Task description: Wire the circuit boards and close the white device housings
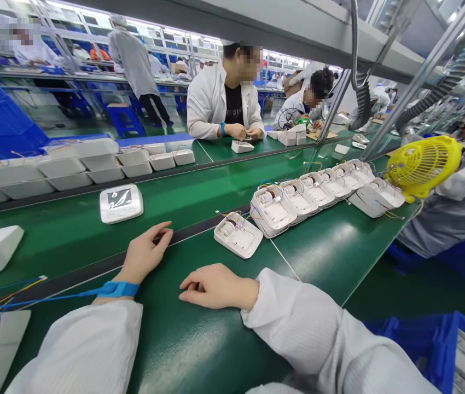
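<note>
My left hand (144,254), with a blue wrist strap (120,290) and cord, hovers by the dark edge strip of the green conveyor. Its fingers are loosely bent, thumb apart, with nothing visible in them. My right hand (216,285) is over the green bench, loosely curled and apparently without anything in it. Just beyond the right hand lies an open white plastic housing (244,241) with a small cylindrical part and coloured wires. Ahead of my left hand, a white device with a dark screen (121,203) rests on the conveyor, touched by neither hand.
Stacked white housings (273,210) run along the right, near a yellow fan (425,164). More white cases (64,167) line the far left. Co-workers sit across the conveyor. A blue crate (429,342) is at lower right; wired white parts (5,350) lie at lower left.
</note>
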`<control>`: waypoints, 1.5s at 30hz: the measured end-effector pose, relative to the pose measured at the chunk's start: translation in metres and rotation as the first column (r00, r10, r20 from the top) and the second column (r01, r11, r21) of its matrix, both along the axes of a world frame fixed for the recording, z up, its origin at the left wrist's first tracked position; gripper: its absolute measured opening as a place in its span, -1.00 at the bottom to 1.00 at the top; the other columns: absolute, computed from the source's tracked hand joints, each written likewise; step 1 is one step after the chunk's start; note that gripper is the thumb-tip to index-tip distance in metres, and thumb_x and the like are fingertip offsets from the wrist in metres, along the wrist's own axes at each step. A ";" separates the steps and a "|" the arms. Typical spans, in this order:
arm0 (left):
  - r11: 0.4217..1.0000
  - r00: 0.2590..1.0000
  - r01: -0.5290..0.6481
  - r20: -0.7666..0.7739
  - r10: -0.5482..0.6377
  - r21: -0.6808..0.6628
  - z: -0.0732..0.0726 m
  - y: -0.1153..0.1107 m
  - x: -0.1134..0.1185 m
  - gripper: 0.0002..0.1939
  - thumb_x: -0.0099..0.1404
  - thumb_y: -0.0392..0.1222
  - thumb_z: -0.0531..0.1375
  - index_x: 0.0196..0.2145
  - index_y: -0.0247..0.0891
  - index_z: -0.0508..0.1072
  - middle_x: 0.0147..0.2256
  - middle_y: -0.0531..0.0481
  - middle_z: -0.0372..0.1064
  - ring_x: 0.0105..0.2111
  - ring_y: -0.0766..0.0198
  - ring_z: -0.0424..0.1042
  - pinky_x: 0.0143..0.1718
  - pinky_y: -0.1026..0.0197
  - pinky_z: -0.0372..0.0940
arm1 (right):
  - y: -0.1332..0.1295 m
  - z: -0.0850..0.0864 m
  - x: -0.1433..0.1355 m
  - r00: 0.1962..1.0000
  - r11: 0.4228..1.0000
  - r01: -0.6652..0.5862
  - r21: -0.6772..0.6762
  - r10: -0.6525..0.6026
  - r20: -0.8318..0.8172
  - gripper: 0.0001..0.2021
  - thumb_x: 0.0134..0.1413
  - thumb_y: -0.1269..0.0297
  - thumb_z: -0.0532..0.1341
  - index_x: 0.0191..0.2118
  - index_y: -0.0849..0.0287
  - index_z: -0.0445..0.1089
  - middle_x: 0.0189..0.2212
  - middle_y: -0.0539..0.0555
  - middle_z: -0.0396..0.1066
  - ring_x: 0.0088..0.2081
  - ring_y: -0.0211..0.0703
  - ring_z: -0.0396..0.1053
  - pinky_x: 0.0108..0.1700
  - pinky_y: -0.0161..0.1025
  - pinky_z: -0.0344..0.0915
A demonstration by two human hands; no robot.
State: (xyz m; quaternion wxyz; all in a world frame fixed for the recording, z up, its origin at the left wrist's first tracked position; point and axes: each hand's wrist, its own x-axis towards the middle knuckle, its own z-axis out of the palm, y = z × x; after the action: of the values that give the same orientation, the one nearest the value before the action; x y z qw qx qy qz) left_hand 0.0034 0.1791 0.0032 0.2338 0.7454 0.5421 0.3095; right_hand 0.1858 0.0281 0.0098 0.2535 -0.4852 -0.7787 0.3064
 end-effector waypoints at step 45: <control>0.993 0.991 0.118 -0.065 -0.118 -0.003 0.001 0.004 -0.007 -0.44 0.24 0.18 0.06 -0.03 -0.25 0.53 -0.11 -0.11 0.53 -0.27 0.10 0.48 -0.16 0.16 0.36 | -0.072 0.003 0.047 0.882 0.798 0.380 0.467 -0.465 0.077 -0.99 0.18 0.35 0.16 -0.27 0.12 0.31 -0.41 0.04 0.39 -0.35 -0.12 0.37 -0.30 -0.22 0.23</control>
State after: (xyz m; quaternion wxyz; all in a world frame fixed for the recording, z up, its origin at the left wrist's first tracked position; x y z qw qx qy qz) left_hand -0.0040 0.1834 0.0045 0.2334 0.7859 0.5044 0.2710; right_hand 0.2325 -0.0444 0.0126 0.3438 -0.6039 -0.7190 0.0112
